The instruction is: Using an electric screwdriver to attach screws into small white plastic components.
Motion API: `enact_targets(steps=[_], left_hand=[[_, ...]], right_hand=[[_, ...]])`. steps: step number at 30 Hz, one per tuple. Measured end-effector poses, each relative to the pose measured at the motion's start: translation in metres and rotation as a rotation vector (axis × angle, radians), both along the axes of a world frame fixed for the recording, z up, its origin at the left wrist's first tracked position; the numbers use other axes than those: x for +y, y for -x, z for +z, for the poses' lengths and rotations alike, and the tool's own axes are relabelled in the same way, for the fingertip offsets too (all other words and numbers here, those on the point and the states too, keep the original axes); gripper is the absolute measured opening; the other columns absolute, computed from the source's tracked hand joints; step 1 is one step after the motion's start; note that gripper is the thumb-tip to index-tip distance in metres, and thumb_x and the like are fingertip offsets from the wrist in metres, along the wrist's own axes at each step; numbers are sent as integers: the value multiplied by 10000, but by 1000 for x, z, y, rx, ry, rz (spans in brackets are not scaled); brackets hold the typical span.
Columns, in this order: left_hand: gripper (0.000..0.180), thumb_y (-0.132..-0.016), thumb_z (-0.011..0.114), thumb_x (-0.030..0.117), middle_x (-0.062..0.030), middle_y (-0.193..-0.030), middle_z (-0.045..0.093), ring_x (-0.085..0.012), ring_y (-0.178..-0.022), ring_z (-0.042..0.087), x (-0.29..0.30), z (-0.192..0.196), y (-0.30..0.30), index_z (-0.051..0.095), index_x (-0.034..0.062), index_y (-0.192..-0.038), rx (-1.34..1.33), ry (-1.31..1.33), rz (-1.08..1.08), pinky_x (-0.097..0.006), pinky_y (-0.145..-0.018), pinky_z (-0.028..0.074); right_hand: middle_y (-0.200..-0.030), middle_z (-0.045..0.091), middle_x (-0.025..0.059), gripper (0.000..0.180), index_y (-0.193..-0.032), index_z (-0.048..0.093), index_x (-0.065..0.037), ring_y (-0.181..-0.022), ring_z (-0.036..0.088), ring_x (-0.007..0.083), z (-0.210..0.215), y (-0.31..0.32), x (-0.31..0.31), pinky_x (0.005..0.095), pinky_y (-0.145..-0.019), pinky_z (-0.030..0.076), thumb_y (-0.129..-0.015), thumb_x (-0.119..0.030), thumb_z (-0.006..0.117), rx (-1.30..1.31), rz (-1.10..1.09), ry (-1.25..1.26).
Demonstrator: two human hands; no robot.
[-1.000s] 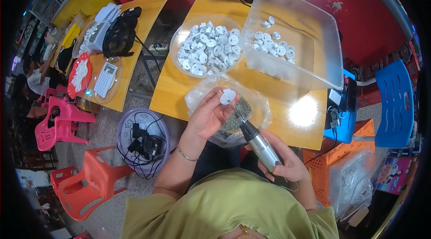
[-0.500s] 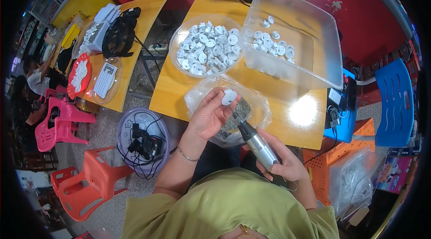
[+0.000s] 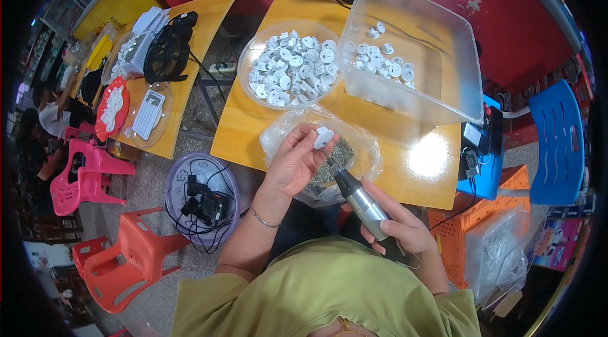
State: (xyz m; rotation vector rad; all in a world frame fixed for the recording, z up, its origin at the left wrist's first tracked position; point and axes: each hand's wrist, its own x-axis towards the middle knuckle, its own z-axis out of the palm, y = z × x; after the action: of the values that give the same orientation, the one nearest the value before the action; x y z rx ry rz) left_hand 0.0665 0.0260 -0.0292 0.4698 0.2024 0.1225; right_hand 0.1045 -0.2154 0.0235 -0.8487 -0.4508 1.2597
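Note:
Between the thumb and fingers of my left hand (image 3: 292,158) is a small round white plastic part (image 3: 323,137), held above the near edge of the table. My right hand (image 3: 400,226) grips a silver and black electric screwdriver (image 3: 362,203), its bit pointing up and left toward the underside of the white part. Whether the bit touches the part cannot be made out. Under both hands lies a clear plastic bag (image 3: 367,147) holding many small metal screws (image 3: 341,152). A clear round tray (image 3: 248,83) heaped with similar white parts (image 3: 294,64) stands beyond my left hand.
A large clear bin (image 3: 456,93) with several white parts stands at the far right of the yellow table (image 3: 405,175). Left are a second table (image 3: 183,93), a purple basin (image 3: 171,194) of black adapters and an orange chair (image 3: 136,242). A blue chair (image 3: 557,147) is at right.
Both hands keep nearly the same place and grip. The white part and the screwdriver have shifted only very slightly.

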Motion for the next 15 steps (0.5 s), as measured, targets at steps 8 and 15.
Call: enact_targets(steps=[8,15], left_hand=[[94,-920,529,87,-135,-1054,608,-241,-1028,597,-1,-3,0,553,68,-1009,-4,-15,0,-265,-833,534],[79,-918,536,92,-120,-1054,612,-224,-1022,602,-2,-3,0,554,78,-993,48,-55,25,-242,-811,533]], right_hand=[[-1351,354,191,680,-1466,66,-80,-809,492,145,0,-2,-1,242,-569,462,-944,-256,465,-84,19,-11],[-1356,356,179,687,-1466,57,-79,-805,485,140,-1,-1,-1,242,-578,467,-940,-240,467,-109,29,20]])
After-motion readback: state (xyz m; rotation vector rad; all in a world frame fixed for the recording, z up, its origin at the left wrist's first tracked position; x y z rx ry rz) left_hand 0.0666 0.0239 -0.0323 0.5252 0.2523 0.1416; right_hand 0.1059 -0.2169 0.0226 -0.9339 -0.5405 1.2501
